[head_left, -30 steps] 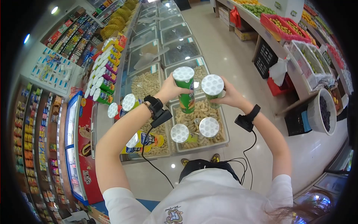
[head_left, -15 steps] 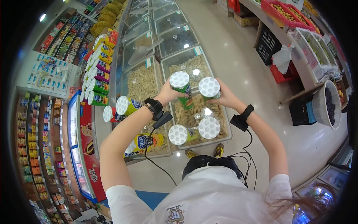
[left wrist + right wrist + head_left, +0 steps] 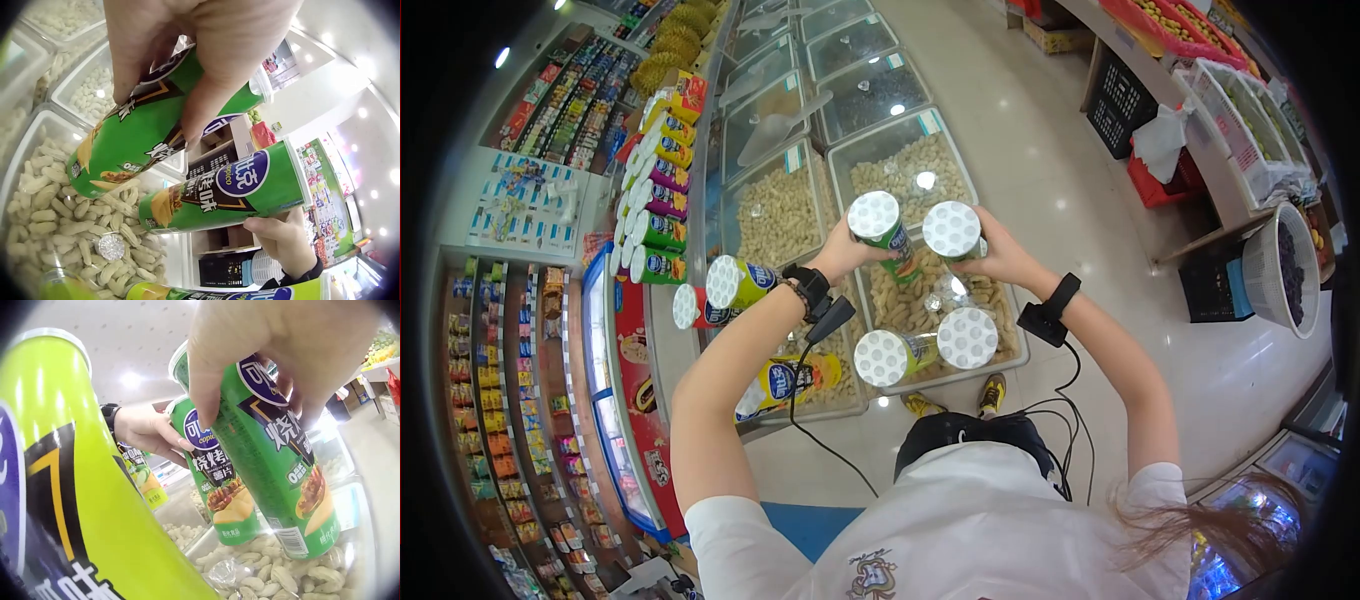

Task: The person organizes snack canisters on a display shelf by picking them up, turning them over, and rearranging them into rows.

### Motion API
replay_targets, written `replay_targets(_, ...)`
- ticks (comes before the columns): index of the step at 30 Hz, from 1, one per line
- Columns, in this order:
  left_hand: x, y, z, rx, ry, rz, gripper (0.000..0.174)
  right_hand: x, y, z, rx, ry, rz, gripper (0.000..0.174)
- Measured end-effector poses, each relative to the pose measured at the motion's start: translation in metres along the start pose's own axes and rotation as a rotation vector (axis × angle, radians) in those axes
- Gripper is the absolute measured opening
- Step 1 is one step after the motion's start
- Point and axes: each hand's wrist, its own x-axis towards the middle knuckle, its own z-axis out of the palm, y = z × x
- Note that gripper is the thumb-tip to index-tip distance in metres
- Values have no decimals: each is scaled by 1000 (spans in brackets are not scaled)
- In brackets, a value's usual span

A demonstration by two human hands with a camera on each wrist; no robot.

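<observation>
Each hand grips a green potato chip canister with a white dotted lid. The left hand [image 3: 840, 254] wraps round the left canister [image 3: 134, 147], thumb along its side. Fingers and thumb of the right hand [image 3: 1006, 252] hold the other canister [image 3: 269, 462] close beside it. Both canisters are over a clear-covered bin of peanuts [image 3: 910, 302], their lower ends close to the cover. Nearer the body, two more canisters stand on that cover: a yellow-green one [image 3: 919, 356] and another [image 3: 967, 338] seen mostly as its lid.
Left of the hands, a yellow-green canister [image 3: 752, 284], a red one [image 3: 718, 305] and yellow ones [image 3: 792, 384] stand by the bins. Rows of canisters [image 3: 662, 232] line the far left. A wooden fruit stand [image 3: 1200, 245] and a white basket [image 3: 1268, 270] are on the right.
The left hand has brought its canister lower and slightly left. The right hand's canister has shifted a little left as well. Both grips stay; the head view has also shifted.
</observation>
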Motion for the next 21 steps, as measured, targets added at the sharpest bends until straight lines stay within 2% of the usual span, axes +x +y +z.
replay_targets(8, -7, -5, -8, -122, -10, -78, 71, 1, -7, 1, 35, -2, 26, 87)
replay_targets(11, -10, -3, -9, -111, -42, -107, 75, 3, -10, 0, 57, -9, 22, 88)
replay_targets(14, -7, -24, -8, -119, 76, -65, 79, 3, -8, 1, 36, -2, 7, 85)
replay_targets(18, -29, 7, -5, -10, 144, -187, 96, 5, -2, 2, 39, -20, 32, 90)
replay_targets(21, -35, 16, -7, 55, 74, -254, 104, 4, -3, 3, 66, -16, 6, 81)
